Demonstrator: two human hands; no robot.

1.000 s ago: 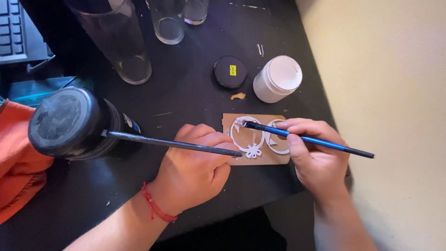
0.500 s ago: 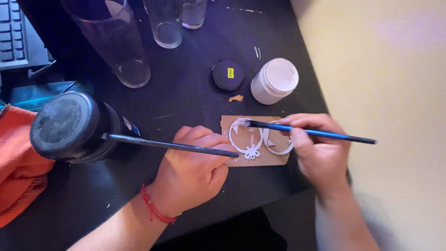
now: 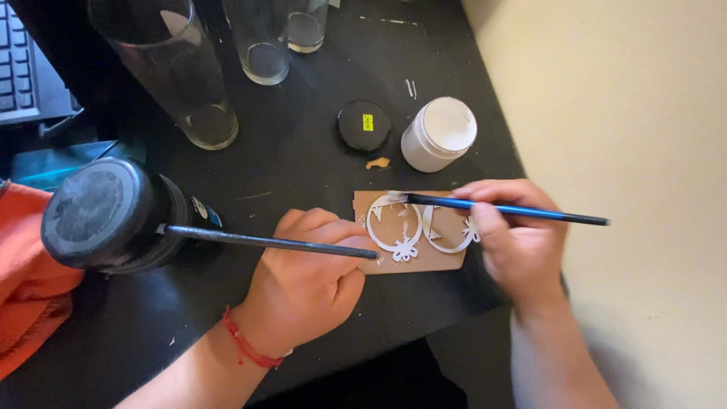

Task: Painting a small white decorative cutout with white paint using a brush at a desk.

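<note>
The right hand (image 3: 522,242) is closed around a blue-handled paintbrush (image 3: 503,210), bristles touching a white ring cutout (image 3: 394,227) on the cardboard piece (image 3: 424,259). The left hand (image 3: 310,280), fingers curled, presses the cardboard's left edge against the black table (image 3: 303,167). An open white paint jar (image 3: 439,134) stands near, behind the cardboard.

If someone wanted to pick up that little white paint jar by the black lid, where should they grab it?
Probably around the round side wall of the white paint jar, coming from above with fingers on opposite sides. It stands upright and open, so gripping the wall below the rim keeps fingers out of the paint. Its right side faces the table edge; the black lid lies close on its left.
</note>
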